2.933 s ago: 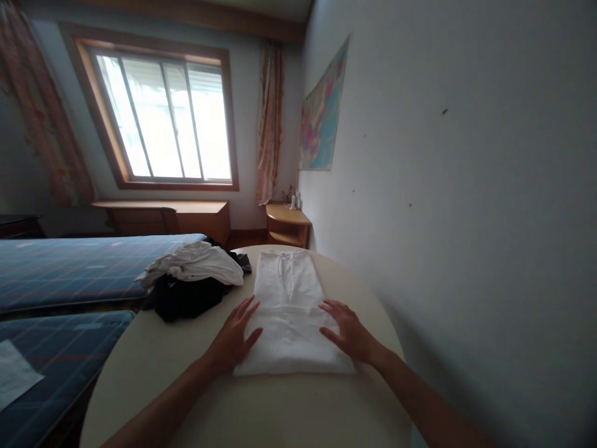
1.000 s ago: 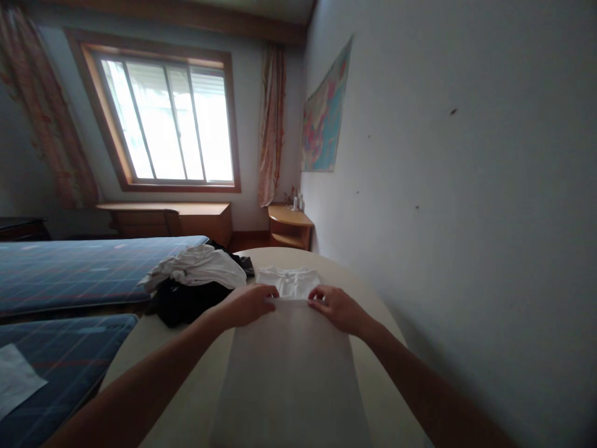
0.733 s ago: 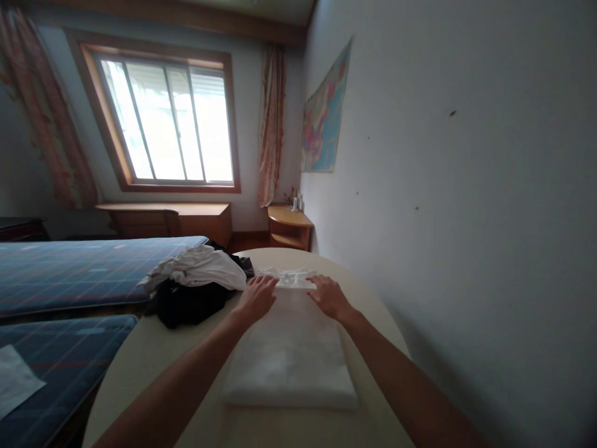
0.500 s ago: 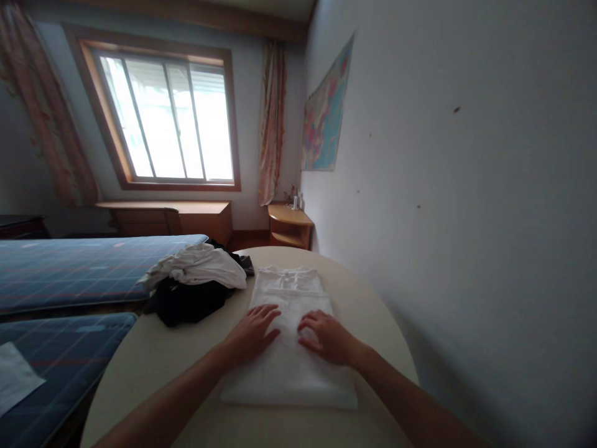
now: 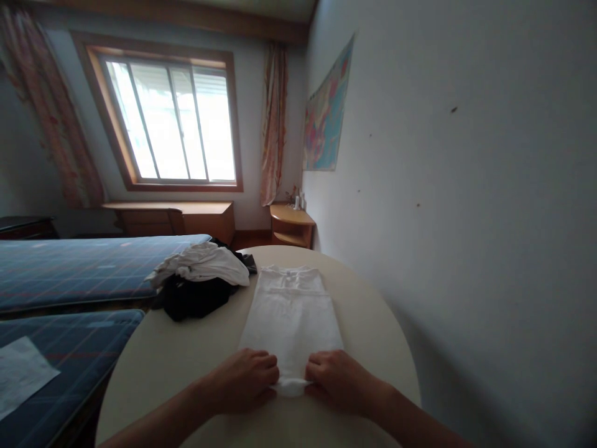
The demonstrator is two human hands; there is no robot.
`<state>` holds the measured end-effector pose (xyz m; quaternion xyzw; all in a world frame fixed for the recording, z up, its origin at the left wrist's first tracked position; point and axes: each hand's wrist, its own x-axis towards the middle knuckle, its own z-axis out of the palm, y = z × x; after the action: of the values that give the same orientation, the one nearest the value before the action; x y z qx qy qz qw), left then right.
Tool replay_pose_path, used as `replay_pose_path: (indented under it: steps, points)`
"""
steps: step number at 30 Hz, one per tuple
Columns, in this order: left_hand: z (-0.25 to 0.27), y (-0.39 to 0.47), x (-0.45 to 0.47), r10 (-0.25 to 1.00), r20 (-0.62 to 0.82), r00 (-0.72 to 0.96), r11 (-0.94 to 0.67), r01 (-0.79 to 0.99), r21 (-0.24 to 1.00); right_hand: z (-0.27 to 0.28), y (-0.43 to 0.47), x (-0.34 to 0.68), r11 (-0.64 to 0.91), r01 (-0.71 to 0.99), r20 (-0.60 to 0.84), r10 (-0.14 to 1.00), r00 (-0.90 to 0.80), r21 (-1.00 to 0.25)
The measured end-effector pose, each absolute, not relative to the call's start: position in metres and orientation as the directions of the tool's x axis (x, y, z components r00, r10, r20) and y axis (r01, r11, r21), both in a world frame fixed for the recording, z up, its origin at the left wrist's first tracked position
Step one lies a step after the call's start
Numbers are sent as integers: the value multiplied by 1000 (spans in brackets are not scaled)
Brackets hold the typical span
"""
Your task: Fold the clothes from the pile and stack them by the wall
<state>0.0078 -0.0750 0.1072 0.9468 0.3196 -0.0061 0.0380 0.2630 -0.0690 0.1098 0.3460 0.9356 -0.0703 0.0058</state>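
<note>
A white shirt (image 5: pixel 293 314) lies folded into a long narrow panel on the round cream table (image 5: pixel 368 336), its collar end facing away from me. My left hand (image 5: pixel 249 378) is closed on the near edge of the shirt, left of its middle. On the right part of the same edge, my right hand (image 5: pixel 340 381) is closed too, fingers curled over the cloth. Between the hands the hem is slightly raised and curled. My thumbs are partly hidden under the fabric.
A heap of white and black clothes (image 5: pixel 198 280) sits at the table's left rim. Blue plaid mattresses (image 5: pixel 88 267) lie to the left, one with a white sheet (image 5: pixel 25 370) on it. The wall (image 5: pixel 466 249) runs close along the right. A corner shelf (image 5: pixel 291 214) stands beyond.
Both hands have slid from lying open on the middle of the shirt back toward me, and they have taken hold of its near edge. The view has shifted slightly.
</note>
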Motion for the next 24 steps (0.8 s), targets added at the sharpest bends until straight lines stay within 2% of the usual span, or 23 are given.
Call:
replay_pose_path:
  steps: [2, 6, 9, 11, 13, 14, 16, 18, 20, 24]
  points:
    - [112, -87, 10, 566, -78, 821, -804, 571, 166, 112, -78, 264, 770, 602, -116, 592, -798, -209]
    - [94, -112, 13, 433, -220, 874, -795, 485, 364, 95, -100, 264, 769, 510, -334, 400, -854, -384]
    - [82, -118, 17, 393, -367, 843, -737, 527, 424, 87, -108, 261, 743, 545, -438, 371, -819, -389]
    - [88, -112, 19, 407, -372, 834, -688, 548, 476, 94, -104, 259, 719, 564, -456, 374, -807, -408]
    - [102, -98, 20, 518, -267, 813, -649, 576, 497, 108, -94, 260, 678, 603, -419, 444, -792, -420]
    - [110, -89, 20, 595, -191, 780, -640, 604, 475, 116, -87, 261, 654, 635, -369, 518, -772, -411]
    - [121, -68, 17, 723, -25, 691, -634, 677, 373, 125, -70, 265, 592, 724, -246, 688, -683, -352]
    - [122, -46, 12, 789, 62, 611, -603, 752, 267, 126, -53, 270, 531, 802, -123, 807, -577, -275]
    - [117, -28, 6, 830, 54, 555, -553, 806, 211, 122, -37, 274, 478, 855, -49, 867, -496, -201]
    - [102, -10, -4, 851, 0, 525, -515, 835, 192, 113, -19, 280, 434, 890, -38, 896, -443, -140]
